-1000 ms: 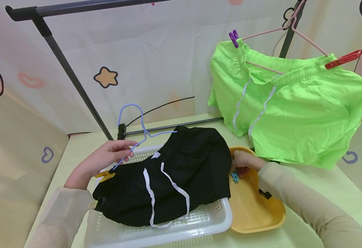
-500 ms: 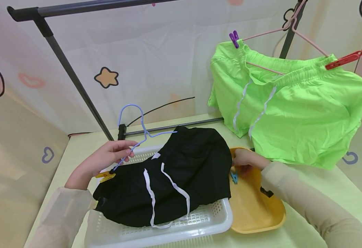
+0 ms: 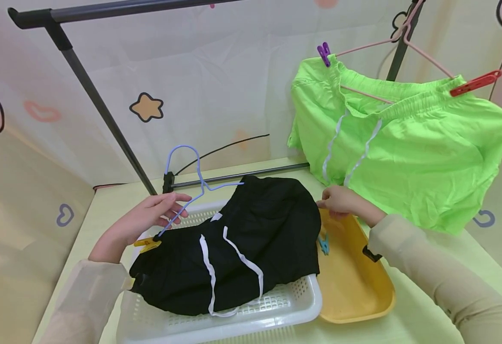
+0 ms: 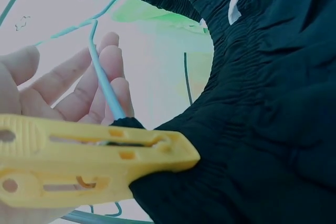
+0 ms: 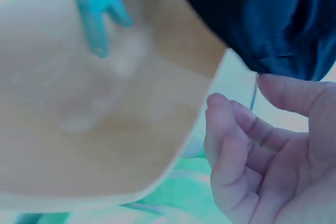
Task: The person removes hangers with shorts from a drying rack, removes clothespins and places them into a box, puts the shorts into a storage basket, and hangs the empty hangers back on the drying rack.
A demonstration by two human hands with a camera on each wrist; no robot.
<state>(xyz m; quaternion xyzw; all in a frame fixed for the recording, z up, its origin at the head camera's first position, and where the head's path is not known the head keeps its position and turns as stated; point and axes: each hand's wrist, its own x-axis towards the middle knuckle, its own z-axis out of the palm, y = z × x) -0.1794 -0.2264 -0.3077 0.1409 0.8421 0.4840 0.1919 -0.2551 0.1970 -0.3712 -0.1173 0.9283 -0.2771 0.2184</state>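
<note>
Black shorts [image 3: 276, 224] with white drawstrings lie over a white basket [image 3: 317, 306]. A yellow clothespin [image 4: 152, 153] clips their waistband to one end of a blue hanger [image 3: 200, 167]. My left hand [image 3: 152, 215] has its fingers loosely extended against the hanger wire, the thumb apart from them in the left wrist view. My right hand [image 3: 341, 199] is above the far end of a yellow tray [image 3: 354, 296], fingers relaxed and holding nothing. Its thumb tip is right at the edge of the shorts in the right wrist view. A light-blue clothespin [image 3: 324, 244] is in the tray.
Bright green shorts [image 3: 422, 157] hang at the right from a pink hanger [image 3: 431, 52], held by a purple clothespin [image 3: 324, 54] and a red clothespin [image 3: 476, 83]. A dark rack [image 3: 100, 102] stands behind the basket on a pale green table [image 3: 431, 267].
My right hand has risen out of the tray toward its far rim, away from the light-blue clothespin. My left hand's thumb and fingers have shifted slightly on the hanger. The black shorts barely move.
</note>
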